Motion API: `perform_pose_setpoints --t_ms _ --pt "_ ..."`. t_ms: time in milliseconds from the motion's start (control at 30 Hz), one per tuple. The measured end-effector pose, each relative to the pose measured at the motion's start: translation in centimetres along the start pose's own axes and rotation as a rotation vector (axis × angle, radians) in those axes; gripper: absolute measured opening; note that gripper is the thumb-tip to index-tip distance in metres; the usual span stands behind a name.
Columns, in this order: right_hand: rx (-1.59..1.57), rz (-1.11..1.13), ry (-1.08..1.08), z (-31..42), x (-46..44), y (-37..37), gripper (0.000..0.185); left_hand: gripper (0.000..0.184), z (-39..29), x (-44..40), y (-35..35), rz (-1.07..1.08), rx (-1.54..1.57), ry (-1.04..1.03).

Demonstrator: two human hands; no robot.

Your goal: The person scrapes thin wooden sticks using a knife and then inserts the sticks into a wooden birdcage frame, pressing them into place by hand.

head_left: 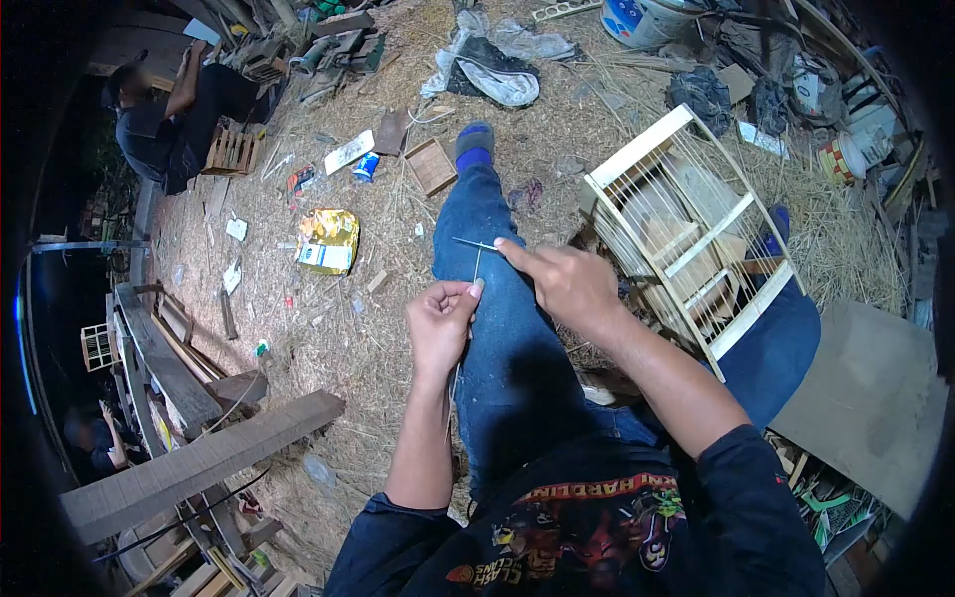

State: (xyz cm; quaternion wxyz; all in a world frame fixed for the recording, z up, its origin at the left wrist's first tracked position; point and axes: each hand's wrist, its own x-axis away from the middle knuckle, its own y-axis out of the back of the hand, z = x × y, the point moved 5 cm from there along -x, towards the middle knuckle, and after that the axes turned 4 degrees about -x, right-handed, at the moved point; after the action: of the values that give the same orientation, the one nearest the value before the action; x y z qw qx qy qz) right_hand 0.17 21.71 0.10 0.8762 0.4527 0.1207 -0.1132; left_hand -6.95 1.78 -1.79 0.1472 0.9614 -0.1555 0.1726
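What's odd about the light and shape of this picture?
Head view: fisheye-like curving, black corners; head view: strong light on the left hand, right hand and wooden cage, a dark shadow across the jeans, and a dim left edge.

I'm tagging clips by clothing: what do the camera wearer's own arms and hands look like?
The left hand and right hand are both ungloved. The forearms are bare too, below short, dark sleeves. These belong to a dark shirt with a colourful print across the front.
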Motion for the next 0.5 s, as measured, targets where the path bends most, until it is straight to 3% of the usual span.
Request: perform_pose_setpoints --t_ms 300,500 --pt "0.046 0.100 0.109 1.4 1.0 0.6 0.055 0.013 -0.3 0.0 -0.2 -0.030 -0.034 -0.034" --pt "0.032 0.045 0.046 0.2 0.1 0.4 0.055 0.011 -0.5 0.0 -0.5 -0.025 -0.041 -0.042"
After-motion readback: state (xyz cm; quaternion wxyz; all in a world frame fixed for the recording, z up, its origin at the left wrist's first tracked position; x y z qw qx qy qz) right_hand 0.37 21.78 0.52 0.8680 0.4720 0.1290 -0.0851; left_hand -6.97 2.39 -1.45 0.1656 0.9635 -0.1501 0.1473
